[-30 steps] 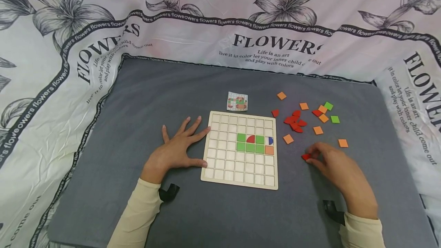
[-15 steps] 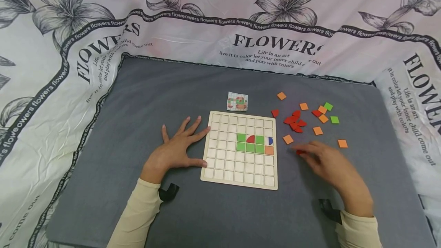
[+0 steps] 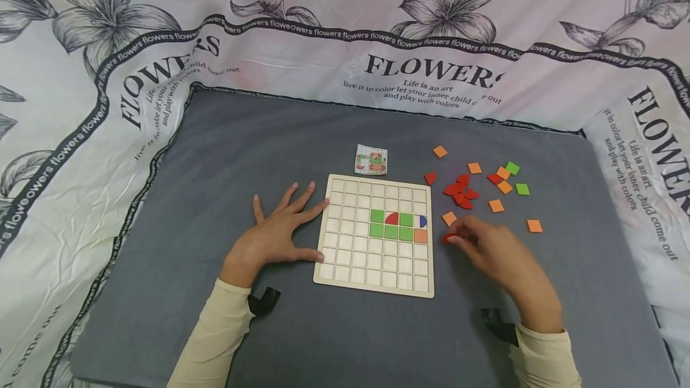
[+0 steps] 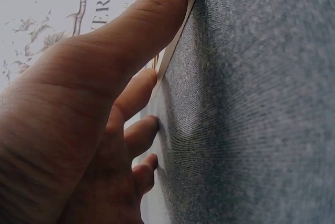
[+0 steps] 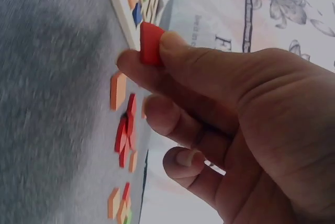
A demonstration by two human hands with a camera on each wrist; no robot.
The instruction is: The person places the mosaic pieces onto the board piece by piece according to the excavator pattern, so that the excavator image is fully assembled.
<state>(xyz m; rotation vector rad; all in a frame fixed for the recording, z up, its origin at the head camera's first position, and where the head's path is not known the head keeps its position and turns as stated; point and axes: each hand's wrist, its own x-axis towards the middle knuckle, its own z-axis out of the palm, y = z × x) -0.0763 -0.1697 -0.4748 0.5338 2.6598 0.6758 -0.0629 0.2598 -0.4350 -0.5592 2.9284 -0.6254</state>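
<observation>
A pale wooden grid board (image 3: 353,265) lies on the grey table. Its upper right cells hold several green tiles (image 3: 391,231), a red quarter piece (image 3: 392,218), an orange square (image 3: 420,236) and a white-and-blue piece (image 3: 423,221). My left hand (image 3: 272,233) is spread flat, its thumb and index finger touching the board's left edge; the left wrist view shows the thumb (image 4: 152,17) against the rim. Just right of the board, my right hand (image 3: 493,256) pinches a red quarter-round tile (image 5: 151,43) between thumb and index finger, above the table.
Loose red tiles (image 3: 462,191), orange squares (image 3: 496,205) and green squares (image 3: 522,189) lie scattered right of the board. A small printed pattern card (image 3: 371,160) lies behind it. A floral cloth (image 3: 291,64) walls the table's back and sides.
My right hand has carried the red tile leftward across the table, nearer to the board's right edge. The left hand and the board have stayed in place.
</observation>
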